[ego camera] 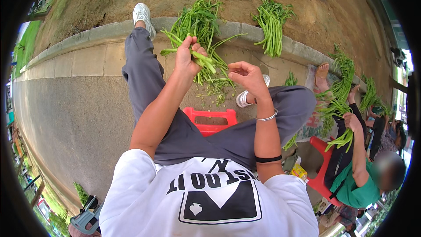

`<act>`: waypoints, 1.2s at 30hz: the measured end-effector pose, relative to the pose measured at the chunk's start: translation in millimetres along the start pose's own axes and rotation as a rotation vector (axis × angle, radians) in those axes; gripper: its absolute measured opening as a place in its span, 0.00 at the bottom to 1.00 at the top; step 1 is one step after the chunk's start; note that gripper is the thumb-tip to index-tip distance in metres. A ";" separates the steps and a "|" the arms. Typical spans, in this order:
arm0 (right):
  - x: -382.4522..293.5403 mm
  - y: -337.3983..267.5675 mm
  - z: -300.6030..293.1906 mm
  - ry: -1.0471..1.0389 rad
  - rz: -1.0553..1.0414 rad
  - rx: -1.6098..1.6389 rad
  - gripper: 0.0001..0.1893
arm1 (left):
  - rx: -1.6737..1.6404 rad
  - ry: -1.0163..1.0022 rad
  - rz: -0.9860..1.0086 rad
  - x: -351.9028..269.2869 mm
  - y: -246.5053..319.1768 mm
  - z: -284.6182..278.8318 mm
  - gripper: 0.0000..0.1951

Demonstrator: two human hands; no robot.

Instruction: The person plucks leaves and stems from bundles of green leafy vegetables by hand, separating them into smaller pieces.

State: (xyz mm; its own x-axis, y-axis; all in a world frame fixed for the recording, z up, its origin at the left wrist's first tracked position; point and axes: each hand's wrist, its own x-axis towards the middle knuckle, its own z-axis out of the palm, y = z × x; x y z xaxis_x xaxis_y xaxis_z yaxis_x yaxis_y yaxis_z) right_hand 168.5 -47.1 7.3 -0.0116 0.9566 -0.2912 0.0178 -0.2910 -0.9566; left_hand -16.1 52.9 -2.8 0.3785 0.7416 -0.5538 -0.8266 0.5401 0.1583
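Observation:
My left hand point(190, 56) is closed around a small bunch of thick green stems point(205, 62) of a leafy vegetable that looks like water spinach. To its right, my right hand point(246, 77) is raised with curled fingers and thumb a little apart, and no object shows between them. Beneath and beyond the left hand, a large heap of the leafy stems point(199, 19) lies over the curb. A second bunch point(271, 28) rests across the curb farther right. Small cut or torn green bits point(218, 93) are scattered on the pavement between my feet.
A red plastic stool point(210, 126) shows between my legs. The stone curb point(115, 31) runs across, with bare soil beyond. At right, a person in a green top point(358, 184) sits on a red stool point(317, 168), holding green stems. More bunches point(342, 75) lie along the curb there.

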 end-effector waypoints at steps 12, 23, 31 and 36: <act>-5.1 -14.1 25.4 -0.192 0.074 0.116 0.12 | 0.266 0.209 0.083 11.8 -11.6 -8.9 0.10; -1.7 1.5 28.1 -0.184 0.031 -0.006 0.13 | 0.412 0.177 0.137 12.1 -14.2 -7.6 0.12; 1.6 1.1 18.1 -0.152 0.044 -0.098 0.08 | 0.509 0.179 0.102 10.5 -16.6 -5.1 0.12; 1.0 -9.1 -0.9 -0.038 -0.031 -0.028 0.06 | 0.648 0.196 0.024 0.5 -24.9 7.6 0.14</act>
State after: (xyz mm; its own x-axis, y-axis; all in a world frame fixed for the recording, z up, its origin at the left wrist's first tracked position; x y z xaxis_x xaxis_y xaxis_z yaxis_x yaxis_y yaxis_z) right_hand 169.2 -43.5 15.7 -0.0502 0.9636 -0.2627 0.0450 -0.2606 -0.9644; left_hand 7.9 42.9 -0.8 0.2300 0.7033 -0.6727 -0.3941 0.6993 0.5964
